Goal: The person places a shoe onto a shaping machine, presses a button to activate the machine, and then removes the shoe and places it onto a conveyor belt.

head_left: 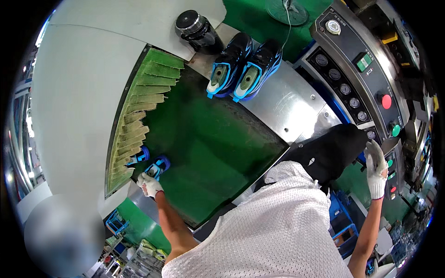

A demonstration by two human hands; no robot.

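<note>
The left forearm (172,220), bare, slants from the lower middle of the frame up toward the lower left; its hand (150,185), in a white glove (154,189), has the fingers bent inward, fingertips pointing up and left; the right forearm (369,227), also bare, rises steeply from the lower right edge; the right hand (376,167), gloved too, stands upright at mid-right, fingers fairly straight and aimed upward; the hands are well apart.
</note>
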